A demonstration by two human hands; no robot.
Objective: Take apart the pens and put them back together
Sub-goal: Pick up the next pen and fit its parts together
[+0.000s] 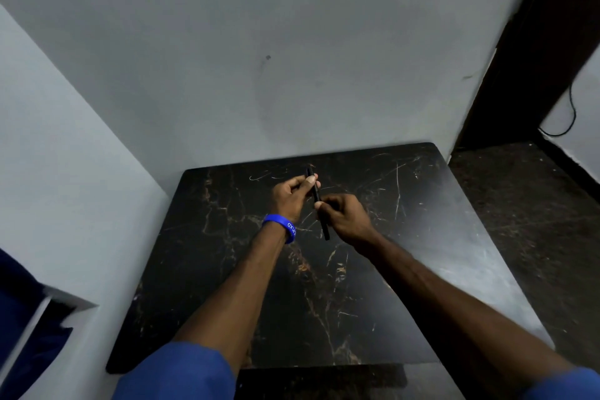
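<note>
A slim black pen (316, 196) is held above the far middle of the black marble table (227, 269). My left hand (292, 196) pinches its upper end between thumb and fingers; a blue wristband sits on that wrist. My right hand (345, 216) grips the pen's lower half, and the bottom tip sticks out below the fingers. The pen runs nearly straight from far to near. I cannot tell whether its parts are joined or separated. No other pens show on the table.
Grey walls close in behind and to the left of the table. A dark doorway (535, 42) and a dark floor (519, 204) lie to the right. A blue cloth (19, 302) sits at the lower left.
</note>
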